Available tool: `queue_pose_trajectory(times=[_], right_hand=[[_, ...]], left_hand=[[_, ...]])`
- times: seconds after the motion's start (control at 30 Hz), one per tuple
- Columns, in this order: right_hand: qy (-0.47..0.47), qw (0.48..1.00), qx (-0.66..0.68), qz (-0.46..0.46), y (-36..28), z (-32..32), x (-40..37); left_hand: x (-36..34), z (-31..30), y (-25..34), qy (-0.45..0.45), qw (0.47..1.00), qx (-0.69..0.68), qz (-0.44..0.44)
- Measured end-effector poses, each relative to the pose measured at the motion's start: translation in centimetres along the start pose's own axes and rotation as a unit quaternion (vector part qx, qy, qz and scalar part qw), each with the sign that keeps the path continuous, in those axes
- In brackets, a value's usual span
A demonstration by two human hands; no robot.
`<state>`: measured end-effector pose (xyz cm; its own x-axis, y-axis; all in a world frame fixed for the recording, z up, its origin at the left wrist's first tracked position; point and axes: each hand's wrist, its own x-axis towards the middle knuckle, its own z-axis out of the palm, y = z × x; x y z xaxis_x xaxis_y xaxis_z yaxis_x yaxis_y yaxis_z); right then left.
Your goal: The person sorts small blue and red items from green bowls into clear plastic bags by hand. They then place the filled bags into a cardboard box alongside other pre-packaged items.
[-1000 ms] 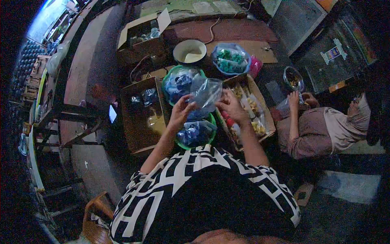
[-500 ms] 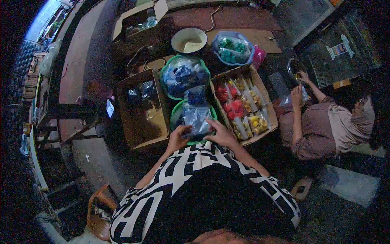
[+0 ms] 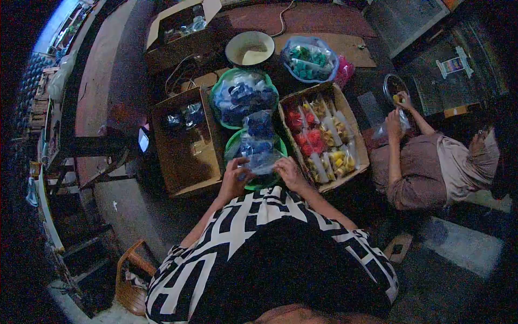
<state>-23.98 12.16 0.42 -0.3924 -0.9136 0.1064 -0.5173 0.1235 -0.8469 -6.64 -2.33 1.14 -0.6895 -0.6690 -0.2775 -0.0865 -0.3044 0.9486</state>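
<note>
**Clear bag held in both hands over near basin**

Gripping clear plastic bag (image 3: 260, 160) with left hand (image 3: 235, 175) and right hand (image 3: 286, 170), one at each side, fingers of both curled shut onto its near edge. Inside the bag: blue pieces, too small to tell what kind. Held between the two hands, directly over near green basin (image 3: 231, 147), also loaded with blue pieces.

Just beyond the hands: second bag of blue pieces (image 3: 260, 124), standing where near basin meets far green basin (image 3: 216, 94).

Left of left hand, near: open cardboard box (image 3: 189, 162), a few clear packets at its far end.

Right of right hand, just beside: box of red and yellow packets (image 3: 345, 176), packets laid in rows.

Well beyond both hands: white bowl (image 3: 250, 47) and blue-rimmed basin (image 3: 284, 58) holding green pieces.

Well to the right of right hand: co-worker's hand (image 3: 396, 121) on another clear bag (image 3: 384, 130), near a small bowl (image 3: 389, 85).
</note>
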Motion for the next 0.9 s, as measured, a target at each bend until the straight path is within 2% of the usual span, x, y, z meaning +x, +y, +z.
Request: queue_pose_trajectory(times=[0.03,0.07,0.1,0.13,0.2,0.33,0.4,0.43,0.5,0.53,0.6,0.63,0.7,0.73,0.8,0.9], right_hand=[[0.001,1.0,0.0,0.001,-0.3,-0.1,0.1],[0.002,0.999,0.019,0.046,-0.7,-0.1,0.2],[0.004,0.995,0.038,0.09,-1.0,0.0,0.4],[0.004,0.995,0.039,0.09,-0.8,0.4,0.4],[0.045,0.974,0.131,0.179,-0.1,1.2,0.6],[0.065,0.982,0.07,0.16,0.4,1.6,0.8],[0.0,0.99,0.042,0.137,0.3,1.0,1.1],[0.001,0.99,0.042,0.136,0.8,1.2,1.0],[0.005,0.993,0.045,0.105,1.9,1.9,0.8],[0.005,0.994,0.045,0.103,0.5,1.3,1.1],[-0.018,0.991,0.014,0.131,-2.2,0.0,1.3],[-0.017,0.991,0.014,0.129,-1.7,0.2,1.3],[-0.024,0.997,-0.053,0.042,-0.4,0.7,1.3],[-0.024,0.998,-0.053,0.04,0.2,0.8,1.4],[-0.008,0.988,-0.145,-0.057,0.5,0.8,1.7],[0.003,0.986,-0.149,-0.07,-0.1,0.2,2.6]], left_hand=[[0.4,0.0,0.9,-0.001,1.0,0.001,-0.001],[0.8,-0.2,1.9,-0.036,0.976,0.179,0.116],[1.0,-0.3,2.4,-0.069,0.906,0.35,0.227],[1.2,-0.3,2.0,-0.07,0.906,0.35,0.227],[1.5,-0.1,1.3,-0.034,0.897,0.416,0.146],[2.0,1.0,0.2,0.026,0.928,0.361,0.093],[2.8,0.8,-1.3,0.053,0.966,0.253,0.034],[2.7,0.9,-0.8,0.053,0.965,0.253,0.035],[2.3,1.2,0.8,-0.007,0.919,0.394,0.026],[2.2,1.2,1.2,-0.006,0.918,0.395,0.027],[1.8,1.1,1.9,-0.044,0.925,0.353,0.137],[1.5,1.2,2.3,-0.043,0.924,0.353,0.139],[1.0,1.3,2.8,-0.046,0.884,0.423,0.196],[1.1,1.1,2.7,-0.044,0.883,0.423,0.197],[1.5,0.6,2.2,-0.096,0.902,0.369,0.203],[2.5,0.2,1.6,-0.062,0.879,0.434,0.187]])
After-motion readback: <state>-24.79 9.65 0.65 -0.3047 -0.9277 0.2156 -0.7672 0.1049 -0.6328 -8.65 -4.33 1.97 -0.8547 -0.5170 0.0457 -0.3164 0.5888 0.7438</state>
